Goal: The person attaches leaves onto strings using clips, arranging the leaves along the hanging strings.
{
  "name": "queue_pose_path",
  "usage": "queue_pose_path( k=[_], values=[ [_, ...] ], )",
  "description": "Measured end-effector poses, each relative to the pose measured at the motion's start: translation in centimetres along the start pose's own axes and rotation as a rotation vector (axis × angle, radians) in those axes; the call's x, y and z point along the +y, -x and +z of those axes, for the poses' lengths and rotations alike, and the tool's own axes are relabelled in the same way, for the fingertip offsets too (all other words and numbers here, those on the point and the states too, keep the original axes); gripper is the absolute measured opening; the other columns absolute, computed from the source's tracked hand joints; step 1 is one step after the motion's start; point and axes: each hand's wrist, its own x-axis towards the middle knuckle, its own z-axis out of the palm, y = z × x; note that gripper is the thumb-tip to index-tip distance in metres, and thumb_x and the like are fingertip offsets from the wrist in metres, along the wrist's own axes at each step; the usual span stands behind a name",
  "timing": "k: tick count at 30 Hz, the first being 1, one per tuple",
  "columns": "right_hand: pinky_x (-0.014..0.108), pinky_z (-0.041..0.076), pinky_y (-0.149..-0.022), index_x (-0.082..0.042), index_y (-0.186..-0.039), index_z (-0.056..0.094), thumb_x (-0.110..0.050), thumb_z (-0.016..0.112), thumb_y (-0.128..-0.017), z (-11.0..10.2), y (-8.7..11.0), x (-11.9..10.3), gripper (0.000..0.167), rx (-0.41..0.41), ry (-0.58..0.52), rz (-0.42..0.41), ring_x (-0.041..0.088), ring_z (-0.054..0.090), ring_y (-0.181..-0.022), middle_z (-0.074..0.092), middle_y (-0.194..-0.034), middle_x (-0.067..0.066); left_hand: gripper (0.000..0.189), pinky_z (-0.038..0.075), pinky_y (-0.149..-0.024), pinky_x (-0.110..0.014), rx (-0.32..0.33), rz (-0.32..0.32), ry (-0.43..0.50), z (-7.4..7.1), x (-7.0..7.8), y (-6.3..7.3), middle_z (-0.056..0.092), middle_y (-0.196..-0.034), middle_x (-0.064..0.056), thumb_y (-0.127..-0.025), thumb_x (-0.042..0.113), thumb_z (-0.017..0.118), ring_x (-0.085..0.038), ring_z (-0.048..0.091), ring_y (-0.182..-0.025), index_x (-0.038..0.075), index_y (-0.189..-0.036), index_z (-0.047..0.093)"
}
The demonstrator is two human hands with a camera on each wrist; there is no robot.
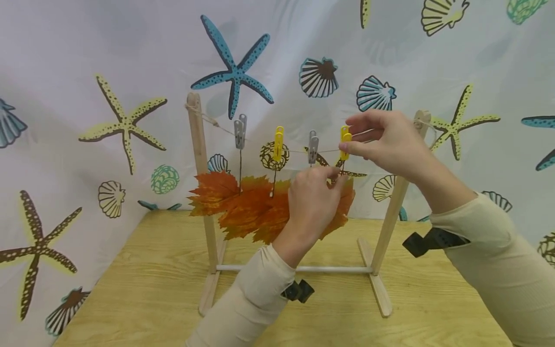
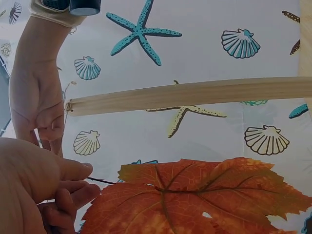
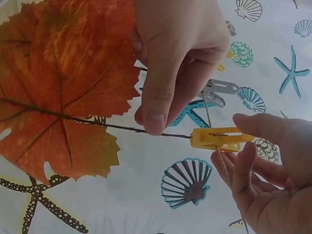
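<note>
My right hand (image 1: 390,144) pinches the tail end of a yellow clothespin (image 3: 207,138) that sits on the string at the right. From the clothespin's mouth runs the thin dark stem (image 3: 122,127) of an orange artificial leaf (image 3: 58,97). Below it, my left hand (image 1: 313,197) pinches that stem between thumb and fingers, close to the leaf. More orange leaves (image 1: 256,207) hang in a row to the left; their stems reach up toward a grey clothespin (image 1: 239,135) and another yellow clothespin (image 1: 278,144). The left hand partly hides the leaves on the right.
A wooden stand has a left post (image 1: 200,144), a right post (image 1: 392,221) and a white crossbar (image 1: 334,269) on a wood-grain table (image 1: 130,284). A second grey clothespin (image 1: 312,144) hangs on the string. Behind is a curtain printed with starfish and shells.
</note>
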Motion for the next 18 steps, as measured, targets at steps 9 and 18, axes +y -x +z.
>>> queue_pose_path(
  k=[9, 18],
  values=[
    [0.035, 0.051, -0.094, -0.014, -0.133, 0.063, -0.037, 0.074, -0.091, -0.5, 2.3, 0.8, 0.049, 0.122, 0.016, -0.046, 0.02, 0.062, -0.119, 0.067, -0.13, 0.006, 0.025, 0.05, -0.062, -0.021, 0.016, 0.185, 0.132, -2.1, -0.2, 3.1, 0.077, -0.1, -0.004, -0.095, 0.024, 0.071, -0.011, 0.062, -0.064, 0.009, -0.114, 0.077],
    [0.008, 0.05, -0.075, -0.011, -0.131, 0.065, -0.017, 0.075, -0.091, 1.5, 4.8, 3.7, 0.042, 0.26, -0.036, -0.21, -0.001, 0.063, -0.1, 0.07, -0.121, 0.009, 0.03, 0.058, -0.076, -0.027, -0.03, 0.296, 0.063, -2.7, -3.2, 4.7, 0.075, -0.11, -0.001, -0.094, 0.03, 0.071, -0.014, 0.072, -0.089, 0.011, -0.117, 0.075]
  ],
)
